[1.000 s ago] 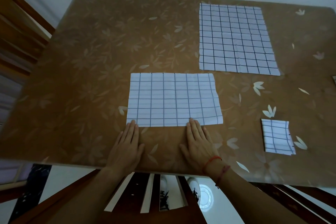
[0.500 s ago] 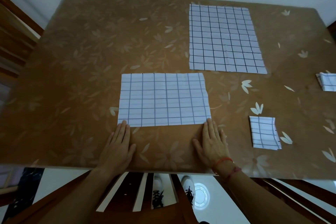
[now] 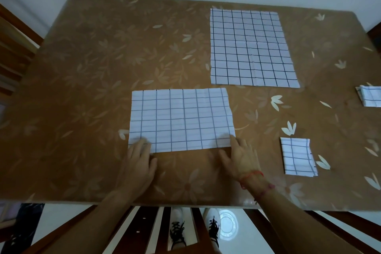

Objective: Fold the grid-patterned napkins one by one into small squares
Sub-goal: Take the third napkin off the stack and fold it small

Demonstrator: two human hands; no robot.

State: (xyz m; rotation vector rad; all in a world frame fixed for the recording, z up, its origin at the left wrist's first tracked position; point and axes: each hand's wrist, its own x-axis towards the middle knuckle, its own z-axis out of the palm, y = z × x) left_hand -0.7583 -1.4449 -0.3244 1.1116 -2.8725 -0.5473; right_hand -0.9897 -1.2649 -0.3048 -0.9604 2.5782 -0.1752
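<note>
Head view, looking down on a brown tabletop [image 3: 82, 88] with a pale flower and leaf pattern. At its far right lies the largest cloth, an unfolded grid-patterned napkin [image 3: 250, 49], spread flat. Nearer and to the left of it, in the middle of the tabletop, lies a half-folded napkin [image 3: 181, 119], a wide rectangle with its long edges running left to right.

The left hand [image 3: 138, 167] rests palm down at the rectangle's near left corner, its fingers [image 3: 142, 146] straight, close together and lying on the cloth, somewhat blurred. The right hand [image 3: 239, 159] lies flat at the near right corner, fingers [image 3: 237, 144] straight with the tips touching the cloth and the thumb spread aside.

Right of that hand sits a small folded square [image 3: 298, 156]. A second folded napkin [image 3: 371, 97] shows partly at the right edge. A red string bracelet [image 3: 251, 175] circles the right wrist.
</note>
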